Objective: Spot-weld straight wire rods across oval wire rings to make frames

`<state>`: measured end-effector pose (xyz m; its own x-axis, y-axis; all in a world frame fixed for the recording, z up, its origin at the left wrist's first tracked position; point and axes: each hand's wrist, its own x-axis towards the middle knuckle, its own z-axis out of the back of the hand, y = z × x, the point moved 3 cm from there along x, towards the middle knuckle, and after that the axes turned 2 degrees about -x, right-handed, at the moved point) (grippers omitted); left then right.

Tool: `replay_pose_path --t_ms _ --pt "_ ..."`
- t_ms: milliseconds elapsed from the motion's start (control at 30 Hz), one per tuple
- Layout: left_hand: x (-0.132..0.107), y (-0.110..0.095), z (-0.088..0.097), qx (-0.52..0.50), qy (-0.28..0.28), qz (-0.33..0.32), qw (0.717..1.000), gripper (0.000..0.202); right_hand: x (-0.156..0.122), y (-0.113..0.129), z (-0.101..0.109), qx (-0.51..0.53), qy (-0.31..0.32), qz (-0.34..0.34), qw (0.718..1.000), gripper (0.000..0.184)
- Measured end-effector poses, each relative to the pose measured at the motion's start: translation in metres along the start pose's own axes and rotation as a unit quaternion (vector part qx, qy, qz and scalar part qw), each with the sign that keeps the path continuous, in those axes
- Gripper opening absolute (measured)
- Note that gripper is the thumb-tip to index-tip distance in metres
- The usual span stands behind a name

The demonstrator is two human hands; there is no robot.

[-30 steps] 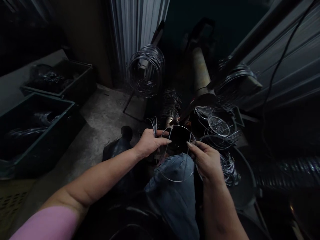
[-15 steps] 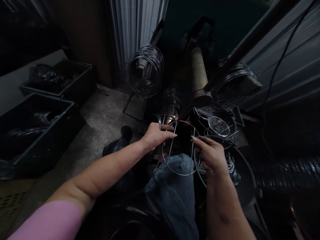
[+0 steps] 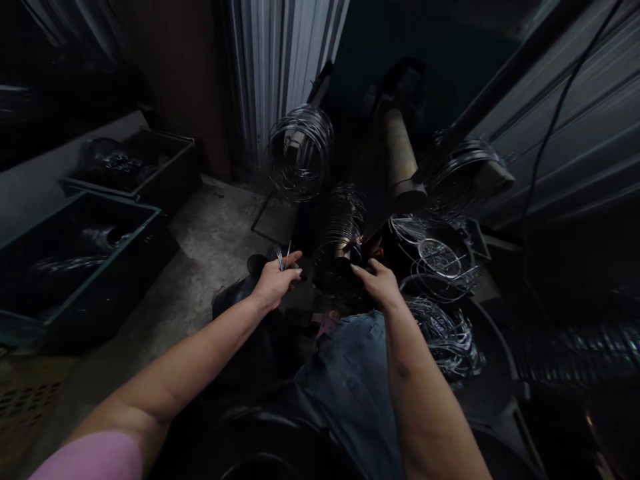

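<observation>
My left hand (image 3: 274, 281) is closed around a small bunch of thin metal wires (image 3: 281, 256) that stick up past the fingers; their lower ends are hidden. To its right, my right hand (image 3: 381, 283) reaches toward the front of the welding spot, thumb and forefinger a little apart, with nothing visible between them. Just beyond it, a row of wire rings (image 3: 343, 213) hangs around a brass-coloured cylinder end (image 3: 342, 248). A copper-coloured tip (image 3: 359, 241) shows beside that cylinder. The dim light hides details around the fingertips.
A wire coil (image 3: 300, 153) hangs ahead on a stand. On the right are a basin (image 3: 500, 347) with tangled wire pieces (image 3: 445, 333) and a round wire piece (image 3: 440, 258). Green bins (image 3: 75, 313) stand left. A thick pipe (image 3: 401, 153) juts out ahead.
The wire ring with two straight rods between my hands has left them. My left hand has drawn left with its wires, while my right hand has moved left and slightly forward.
</observation>
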<state>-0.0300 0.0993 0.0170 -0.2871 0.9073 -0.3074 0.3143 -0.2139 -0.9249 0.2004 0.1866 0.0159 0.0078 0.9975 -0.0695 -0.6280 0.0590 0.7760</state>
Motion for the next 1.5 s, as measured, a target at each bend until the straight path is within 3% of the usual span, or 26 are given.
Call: replay_pose_path --t_ms 133,300,533,767,900,967,1067,1233,1333,1400,1500 --pt "0.014 0.005 0.005 0.005 0.037 -0.025 0.999 0.062 -0.007 -0.029 0.002 -0.003 0.014 -0.043 0.999 0.044" --pt "0.048 0.016 -0.012 0.061 0.028 -0.046 0.997 0.069 0.001 -0.053 0.004 0.004 0.017 -0.059 0.998 0.050" --pt "0.106 0.024 -0.037 0.125 0.017 -0.059 0.990 0.069 0.050 -0.050 -0.004 0.003 0.025 0.014 1.000 0.043" --pt "0.171 0.011 -0.059 0.167 -0.038 -0.089 0.981 0.033 0.118 -0.040 -0.018 -0.023 0.015 0.042 0.999 0.034" --pt "0.191 0.003 -0.066 0.161 -0.049 -0.084 0.982 0.032 0.139 -0.034 -0.026 -0.052 0.035 0.048 0.997 0.032" --pt "0.185 0.004 -0.062 0.149 -0.044 -0.068 0.985 0.034 0.133 -0.035 -0.027 -0.064 0.054 0.049 0.995 0.031" --pt "0.153 0.010 -0.043 0.125 -0.025 -0.027 0.991 0.039 0.101 -0.041 -0.024 -0.073 0.088 0.049 0.992 0.029" --pt "0.061 0.014 -0.004 0.091 0.043 0.049 0.994 0.050 0.012 -0.038 -0.024 -0.059 0.081 0.051 0.994 0.042" --pt "0.008 0.010 0.005 0.025 0.140 0.124 0.982 0.050 -0.040 -0.017 -0.031 0.003 0.088 0.083 0.993 0.054" --pt "-0.021 0.009 0.006 -0.018 0.197 0.169 0.965 0.049 -0.068 -0.003 -0.036 0.085 0.119 0.090 0.985 0.044" --pt "-0.051 0.017 0.009 -0.027 0.192 0.198 0.961 0.047 -0.099 0.004 -0.035 0.199 0.151 0.049 0.967 0.019"
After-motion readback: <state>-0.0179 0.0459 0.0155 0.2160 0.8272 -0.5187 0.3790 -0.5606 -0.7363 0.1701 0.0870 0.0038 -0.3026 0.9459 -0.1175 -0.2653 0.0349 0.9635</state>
